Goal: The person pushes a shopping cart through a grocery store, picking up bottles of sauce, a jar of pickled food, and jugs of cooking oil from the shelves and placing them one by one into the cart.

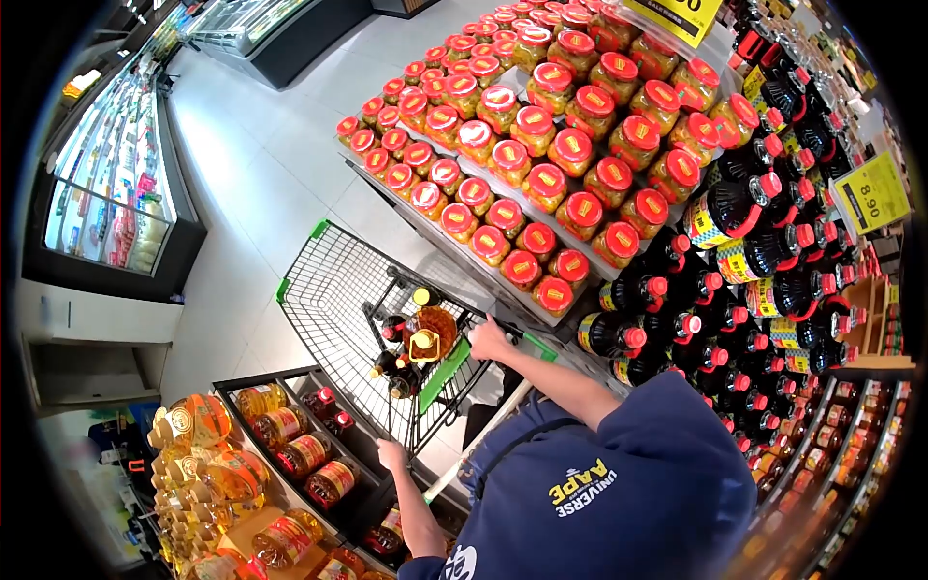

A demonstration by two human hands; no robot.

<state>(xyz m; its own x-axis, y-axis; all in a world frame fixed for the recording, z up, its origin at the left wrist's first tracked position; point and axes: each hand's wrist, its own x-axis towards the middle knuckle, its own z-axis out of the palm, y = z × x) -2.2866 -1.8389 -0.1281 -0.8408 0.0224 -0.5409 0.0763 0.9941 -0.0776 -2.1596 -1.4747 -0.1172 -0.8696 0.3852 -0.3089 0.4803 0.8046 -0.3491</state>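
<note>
Ahead of me stands a wire shopping cart (324,280) with green corners and a green strip (445,377). My right hand (491,338) is closed on the frame at its near right corner, beside the shelf of jars. My left hand (393,454) is closed on the near left side, close to the oil display; its fingers are partly hidden. Inside the cart, near my hands, sit a large bottle of amber cooking oil (435,329) with a yellow handle and several smaller dark bottles (401,379).
Stacked red-lidded jars (546,184) rise on the right, next to dark bottles with red caps (725,213). Cooking oil bottles (227,474) and a black bin (227,387) border the left side. Pale tiled floor (242,193) runs forward between a refrigerated case (116,203) and the jars.
</note>
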